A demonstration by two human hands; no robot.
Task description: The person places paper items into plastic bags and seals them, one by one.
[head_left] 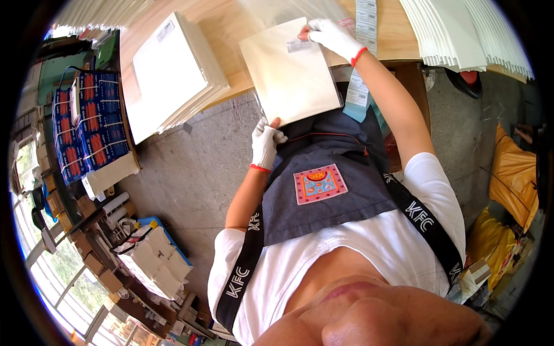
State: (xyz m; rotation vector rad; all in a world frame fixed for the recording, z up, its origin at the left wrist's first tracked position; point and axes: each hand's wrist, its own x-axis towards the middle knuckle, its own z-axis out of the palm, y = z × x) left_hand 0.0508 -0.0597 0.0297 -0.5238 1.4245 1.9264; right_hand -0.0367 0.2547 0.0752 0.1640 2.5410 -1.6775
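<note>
A flat cream packet (pixel 288 75) lies half on the wooden table (pixel 225 29), its near edge hanging over my lap. My left hand (pixel 265 144), in a white glove with a red cuff, pinches the packet's near left corner. My right hand (pixel 332 36), gloved the same way, presses a small white label (pixel 299 46) onto the packet's far right corner. A strip of white labels (pixel 365 23) runs down the table beside my right wrist and hangs over the edge.
A stack of cream packets (pixel 173 72) sits on the table to the left. A fan of white sheets (pixel 461 34) lies at the far right. Blue and red boxes (pixel 86 124) stand on the left, yellow bags (pixel 511 179) on the floor to the right.
</note>
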